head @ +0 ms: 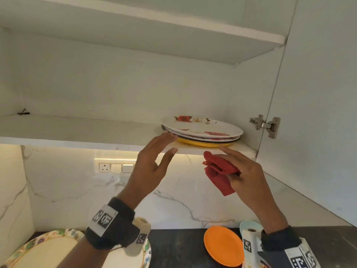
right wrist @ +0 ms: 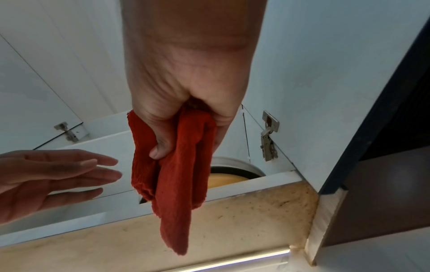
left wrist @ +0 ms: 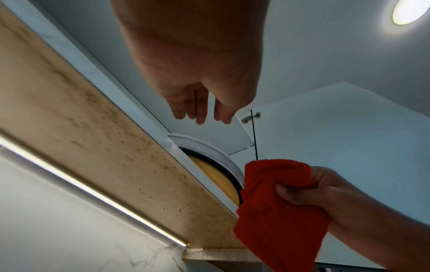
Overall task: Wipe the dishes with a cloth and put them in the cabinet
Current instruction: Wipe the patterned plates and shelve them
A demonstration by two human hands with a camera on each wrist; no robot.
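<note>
With both hands raised to the cabinet shelf (head: pixel 81 139):
Left hand (head: pixel 152 167): fingers straight and spread, holding nothing, fingertips at the plate stack's rim (contact unclear).
Right hand (head: pixel 245 173): fingers curled round the red cloth (head: pixel 220 174), which hangs below the shelf edge.
Plate stack (head: pixel 201 129): on the shelf's right end.
Orange plate (head: pixel 222 248): on the counter below.

Plate stack (head: pixel 202 130) flat on cabinet shelf (head: pixel 77 130); red cloth (head: pixel 220 171) bunched, hanging.

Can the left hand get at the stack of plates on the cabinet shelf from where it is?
Probably yes. The left hand is open and empty, right beside the stack of plates on the white cabinet shelf, the door open and nothing between.
</note>
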